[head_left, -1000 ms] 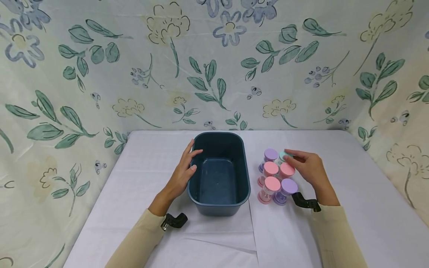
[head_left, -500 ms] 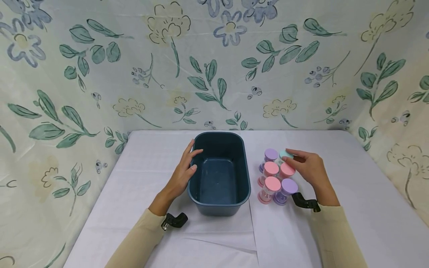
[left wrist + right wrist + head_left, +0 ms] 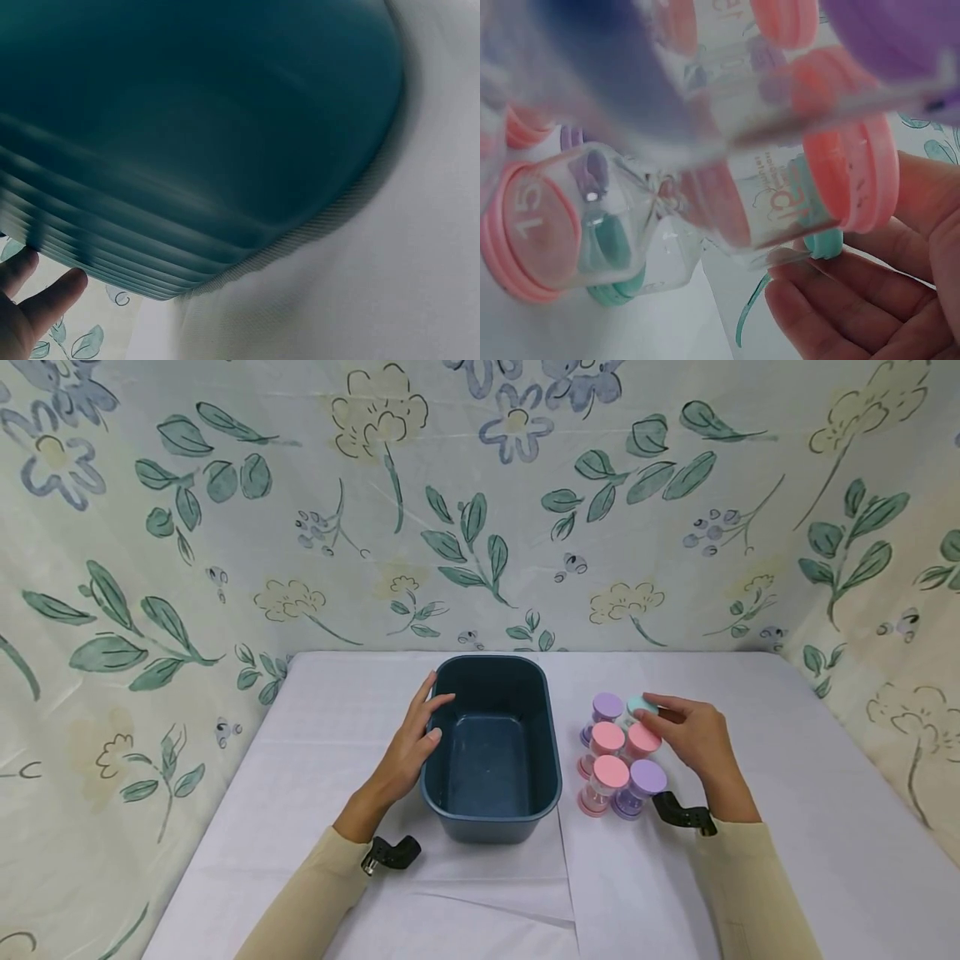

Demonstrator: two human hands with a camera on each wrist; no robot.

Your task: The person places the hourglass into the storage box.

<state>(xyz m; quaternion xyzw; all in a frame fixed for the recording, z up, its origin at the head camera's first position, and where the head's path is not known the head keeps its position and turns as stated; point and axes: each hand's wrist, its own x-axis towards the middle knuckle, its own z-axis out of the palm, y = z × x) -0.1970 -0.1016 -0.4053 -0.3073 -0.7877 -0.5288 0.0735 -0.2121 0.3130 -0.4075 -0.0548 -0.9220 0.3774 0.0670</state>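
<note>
On the left, my left hand (image 3: 408, 743) rests against the side of a dark blue plastic bin (image 3: 555, 752), fingers fairly straight at its rim. Two of its fingertips (image 3: 67, 285) show beside the bin's ribbed wall (image 3: 172, 262). My right hand (image 3: 693, 735) pinches the teal cap of a sand timer (image 3: 637, 705) between thumb and fingers. That timer stands at the back right of a tight group. Nearest in front of it is a pink-capped sand timer (image 3: 642, 742), which covers much of the teal timer (image 3: 825, 244) in the right wrist view.
Purple-capped timers stand at the back left (image 3: 606, 707) and front right (image 3: 647, 777) of the group. More pink-capped timers (image 3: 607, 739) fill its left side. White cloth covers the table (image 3: 480, 902); a floral curtain (image 3: 480, 527) hangs behind.
</note>
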